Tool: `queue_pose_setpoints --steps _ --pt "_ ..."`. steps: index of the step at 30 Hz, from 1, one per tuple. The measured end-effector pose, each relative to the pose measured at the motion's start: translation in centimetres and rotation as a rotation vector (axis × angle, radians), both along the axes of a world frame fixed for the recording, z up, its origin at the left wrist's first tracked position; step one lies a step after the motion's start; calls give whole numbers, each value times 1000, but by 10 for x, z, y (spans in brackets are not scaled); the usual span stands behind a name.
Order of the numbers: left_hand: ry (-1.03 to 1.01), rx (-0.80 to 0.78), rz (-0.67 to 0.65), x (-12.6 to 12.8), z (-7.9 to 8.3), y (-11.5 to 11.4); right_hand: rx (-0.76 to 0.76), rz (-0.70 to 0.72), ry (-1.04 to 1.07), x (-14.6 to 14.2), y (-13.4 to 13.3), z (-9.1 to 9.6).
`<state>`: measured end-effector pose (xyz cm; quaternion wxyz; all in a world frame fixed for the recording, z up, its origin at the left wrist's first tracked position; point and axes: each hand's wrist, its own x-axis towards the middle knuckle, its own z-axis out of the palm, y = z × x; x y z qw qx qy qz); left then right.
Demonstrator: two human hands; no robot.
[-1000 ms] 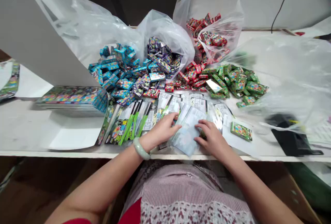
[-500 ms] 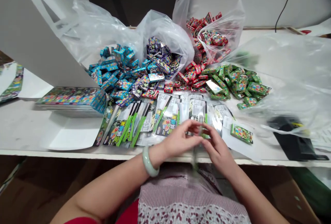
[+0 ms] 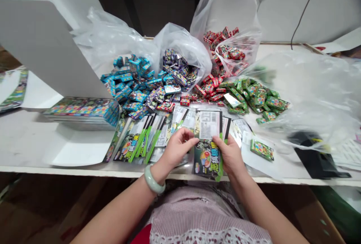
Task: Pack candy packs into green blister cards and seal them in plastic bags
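Both hands hold one flat printed packet (image 3: 208,142) upright above the table's front edge; it has a barcode label at its top and green cartoon print lower down. My left hand (image 3: 177,147) pinches its left edge near the top. My right hand (image 3: 229,153) grips its right side, fingers closed on it. A green bangle (image 3: 153,181) is on my left wrist. More packets of the same kind (image 3: 146,133) lie fanned out on the table just behind my hands.
Small boxes lie heaped behind the packets: blue (image 3: 126,80), purple in a clear bag (image 3: 177,71), red in a bag (image 3: 225,50), green (image 3: 254,95). One green box (image 3: 262,149) lies apart. A flat stack (image 3: 79,108) sits left, a black object (image 3: 313,150) under plastic right.
My hands left the packets lying flat, came together over the table's edge, and now hold one packet up, its printed face toward me.
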<state>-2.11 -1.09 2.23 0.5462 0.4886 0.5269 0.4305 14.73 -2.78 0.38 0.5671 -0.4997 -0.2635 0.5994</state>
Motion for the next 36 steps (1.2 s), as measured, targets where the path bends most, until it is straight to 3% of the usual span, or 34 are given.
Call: queue_pose_setpoints --steps 6,9,12,14,16,20,23,26,29,33,36 --pt "-72 30 338 -46 0 11 220 154 -384 -7 46 -21" --pt "-107 28 379 -67 4 14 240 158 -553 3 59 -25" --pt "-131 -34 372 -75 6 11 245 253 -926 4 57 -23" --pt "-114 -77 359 -77 4 7 249 324 -1190 2 52 -18" --pt "-72 -95 327 -77 2 5 303 310 -1282 2 47 -8" --pt "67 -49 156 -66 5 5 665 171 -1134 6 45 26" --pt "135 14 10 -46 13 3 819 287 -1144 7 49 47" --pt "207 97 -51 -30 19 0 753 360 -1164 7 52 53" --pt "344 229 -103 -28 24 -5 685 398 -1035 13 51 55" --pt "541 490 -221 -35 36 -13 556 780 -724 21 50 69" --pt "703 710 -207 -36 45 -19 449 839 -503 21 52 81"
